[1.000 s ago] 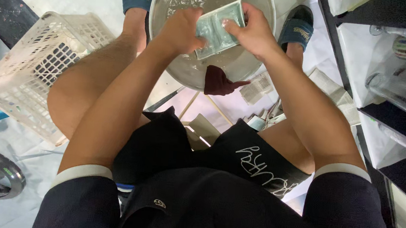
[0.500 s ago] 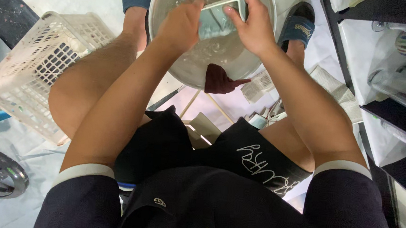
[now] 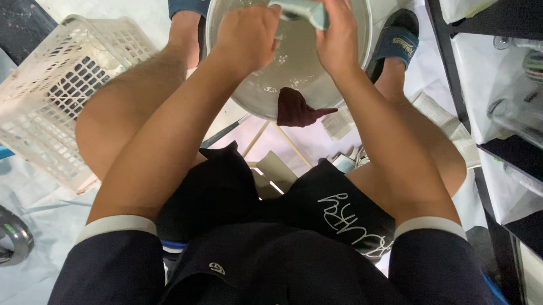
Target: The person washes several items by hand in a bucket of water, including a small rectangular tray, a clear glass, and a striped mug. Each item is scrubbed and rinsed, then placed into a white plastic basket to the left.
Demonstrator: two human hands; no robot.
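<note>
Pale-green wet folded cloth point(image 3: 301, 9) | lifted higher over round metal basin point(image 3: 356, 62), now wrung | left hand point(image 3: 247, 36), right hand point(image 3: 339, 35) both clenched on it

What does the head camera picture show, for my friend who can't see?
Both hands, left hand and right hand, hold a pale green cloth over a metal basin of water. A white plastic basket sits left.

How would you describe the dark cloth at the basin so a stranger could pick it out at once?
Find the large round metal basin of soapy water between the person's feet. On its near rim hangs a small dark maroon cloth. It is the only dark thing there, unlike the pale green cloth held above.
</note>
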